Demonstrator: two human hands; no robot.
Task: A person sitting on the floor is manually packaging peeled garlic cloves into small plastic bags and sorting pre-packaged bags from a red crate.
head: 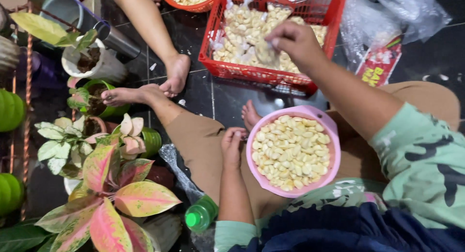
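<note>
Head view: right hand (294, 39) is pinching garlic cloves (265, 52) over the red crate (334, 34), left hand (232, 145) closing its grip on the pink bowl (334, 135) rim.

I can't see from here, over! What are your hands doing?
Right hand pinching garlic over the red basket. Left hand closed at the rim of the pink bowl full of peeled cloves. Nothing blocking either hand; another person's feet nearby.

A home floor space is shown, tiled in dark glossy squares (193, 94). Potted plants (104, 184) are ranged alongside (bare feet (177, 72) too), among garlic baskets (329, 19).
</note>
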